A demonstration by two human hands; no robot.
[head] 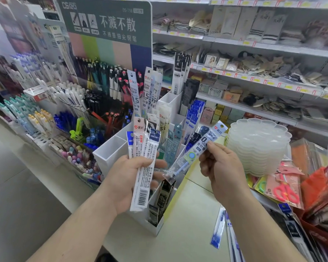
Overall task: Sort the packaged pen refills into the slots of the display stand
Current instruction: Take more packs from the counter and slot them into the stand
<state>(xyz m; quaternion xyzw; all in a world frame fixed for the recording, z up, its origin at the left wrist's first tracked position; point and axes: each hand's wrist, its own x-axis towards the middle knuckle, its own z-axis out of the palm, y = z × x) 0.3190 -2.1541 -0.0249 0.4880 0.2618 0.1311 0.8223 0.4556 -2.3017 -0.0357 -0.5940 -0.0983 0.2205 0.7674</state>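
Note:
My left hand (130, 181) grips a fanned bundle of refill packs (143, 165), white and pale red, in front of the white display stand (110, 150). To its right, my right hand (219, 167) pinches a single clear refill pack (201, 148) with a blue label and a snowflake print, tilted up to the right, over the stand's near right side. Several of the stand's slots hold upright refill packs (151, 91); the near left slots look empty.
More refill packs (219, 227) lie on the pale counter at lower right. A stack of clear plastic trays (259, 146) stands to the right, with packaged scissors (284, 191) beside it. Racks of pens (68, 114) fill the left; shelves of goods run behind.

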